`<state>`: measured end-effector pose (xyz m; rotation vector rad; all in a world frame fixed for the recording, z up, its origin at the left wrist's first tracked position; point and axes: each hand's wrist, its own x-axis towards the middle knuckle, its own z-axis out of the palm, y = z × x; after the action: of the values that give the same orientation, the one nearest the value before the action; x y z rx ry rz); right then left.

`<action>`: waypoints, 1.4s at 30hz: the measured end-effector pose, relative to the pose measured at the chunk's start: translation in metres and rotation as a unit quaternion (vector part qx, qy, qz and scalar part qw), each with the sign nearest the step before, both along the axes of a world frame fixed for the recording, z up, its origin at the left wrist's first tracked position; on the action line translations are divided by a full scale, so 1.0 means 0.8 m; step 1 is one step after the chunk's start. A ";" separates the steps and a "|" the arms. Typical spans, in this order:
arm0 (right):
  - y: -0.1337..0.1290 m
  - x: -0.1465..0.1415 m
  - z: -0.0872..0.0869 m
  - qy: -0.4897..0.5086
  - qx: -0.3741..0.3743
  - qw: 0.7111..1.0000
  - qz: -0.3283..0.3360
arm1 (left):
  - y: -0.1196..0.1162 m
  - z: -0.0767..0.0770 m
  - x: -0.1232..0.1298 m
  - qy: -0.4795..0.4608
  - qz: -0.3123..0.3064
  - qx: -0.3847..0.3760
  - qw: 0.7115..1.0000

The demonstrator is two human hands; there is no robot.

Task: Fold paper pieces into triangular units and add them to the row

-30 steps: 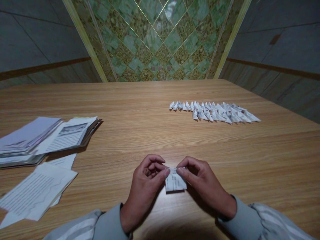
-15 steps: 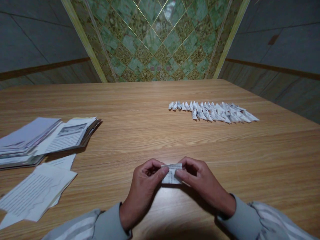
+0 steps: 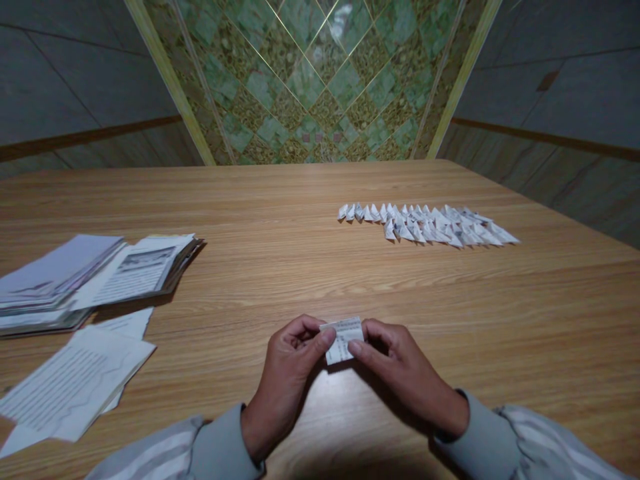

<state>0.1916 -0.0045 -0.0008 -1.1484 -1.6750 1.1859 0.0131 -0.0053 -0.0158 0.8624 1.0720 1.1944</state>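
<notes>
A small folded piece of printed paper (image 3: 343, 339) is held just above the table, near its front edge. My left hand (image 3: 295, 363) pinches the paper's left side, thumb on top and fingers curled behind. At the right side, my right hand (image 3: 400, 363) grips it the same way, its thumb lying over the lower right part. Lines of print show on the face turned up to me. The fingertips behind the paper are hidden.
Rows of small folded paper pieces (image 3: 425, 223) with pointed tips stand at the back right of the wooden table (image 3: 260, 267). On the left lie an open book (image 3: 135, 270) with stacked pages and several loose printed sheets (image 3: 80, 380). Tiled walls enclose the table.
The folded paper has turned slightly anticlockwise, its right top corner now higher. Both hands keep hold of it, and the right hand has dropped a little.
</notes>
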 end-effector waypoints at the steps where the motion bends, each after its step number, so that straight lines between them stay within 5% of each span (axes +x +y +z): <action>1: 0.000 0.000 0.000 -0.004 0.003 1.000 -0.002 | 0.000 0.001 0.000 0.004 -0.003 -0.001 1.000; 6: 0.002 0.002 0.001 0.043 -0.040 0.998 0.015 | 0.000 0.003 -0.002 0.001 -0.032 -0.009 0.999; 12: 0.006 0.006 -0.001 0.122 -0.065 0.989 -0.051 | 0.001 0.004 0.000 -0.040 -0.168 -0.028 0.985; 19: -0.003 0.000 0.008 0.027 0.021 0.998 -0.057 | 0.005 0.006 0.000 -0.162 -0.096 -0.114 0.975; 29: -0.004 0.001 0.013 -0.034 0.132 0.988 -0.067 | 0.000 -0.002 0.001 -0.155 -0.109 -0.083 0.978; 42: -0.001 0.004 0.008 0.008 0.077 0.996 -0.052 | -0.006 0.003 0.004 -0.086 -0.113 -0.056 0.988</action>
<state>0.1951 -0.0055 0.0058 -1.1132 -1.6441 0.9806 0.0161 -0.0104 -0.0132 0.7580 0.8678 0.9896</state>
